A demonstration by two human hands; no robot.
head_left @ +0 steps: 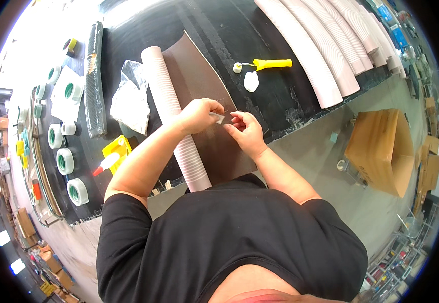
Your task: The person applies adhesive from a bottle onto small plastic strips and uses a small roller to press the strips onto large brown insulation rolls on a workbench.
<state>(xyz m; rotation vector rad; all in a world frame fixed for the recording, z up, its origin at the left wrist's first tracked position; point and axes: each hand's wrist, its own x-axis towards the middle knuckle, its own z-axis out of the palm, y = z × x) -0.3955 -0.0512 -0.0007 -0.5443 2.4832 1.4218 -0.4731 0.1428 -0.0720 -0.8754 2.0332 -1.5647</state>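
Black shirt (pixel 250 242), white piece (pixel 219 119) between hands (pixel 198 117) (pixel 249 133), brown sheet (pixel 197 76) beneath

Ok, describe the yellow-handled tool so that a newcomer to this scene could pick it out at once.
On the black table, look between the brown sheet and the pale striped rolls at the upper right. There lies a small tool whose thin rod carries a pale end piece. Its bright yellow handle sets it apart from the white lump just below it.
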